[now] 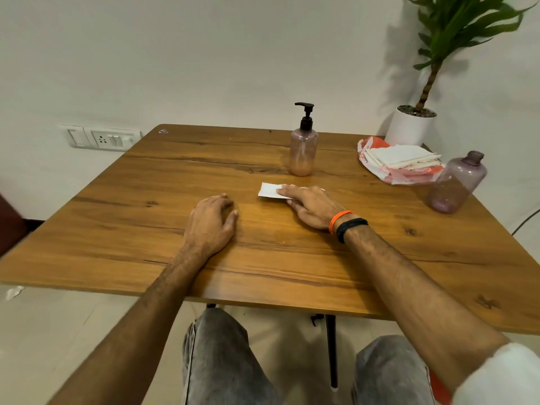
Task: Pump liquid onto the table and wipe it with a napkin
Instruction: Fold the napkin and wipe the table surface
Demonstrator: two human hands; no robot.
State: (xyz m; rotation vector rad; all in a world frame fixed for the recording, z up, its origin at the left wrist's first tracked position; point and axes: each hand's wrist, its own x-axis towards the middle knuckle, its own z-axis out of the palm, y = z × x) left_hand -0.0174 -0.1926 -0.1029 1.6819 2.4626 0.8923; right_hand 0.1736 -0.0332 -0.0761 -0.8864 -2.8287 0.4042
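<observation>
Head view: my right hand lay flat, fingers straight, pressing the napkin mid-table, just in front of the pump bottle. Left hand rested loosely curled, empty. Wiping step; couldn't see any liquid, prob. under the napkin. Next: steady pressure, sweeping strokes.

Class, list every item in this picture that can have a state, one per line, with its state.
Pink pump bottle with black pump: upright, pump up, untouched.
Purple plastic bottle: uncapped, leaning.
White folded napkin: flat on the wooden table, under fingers.
Right hand: pressing the napkin, fingers straight.
Left hand: resting on the table, holding nothing.
Stack of white napkins: lying on its open wrapper.
</observation>
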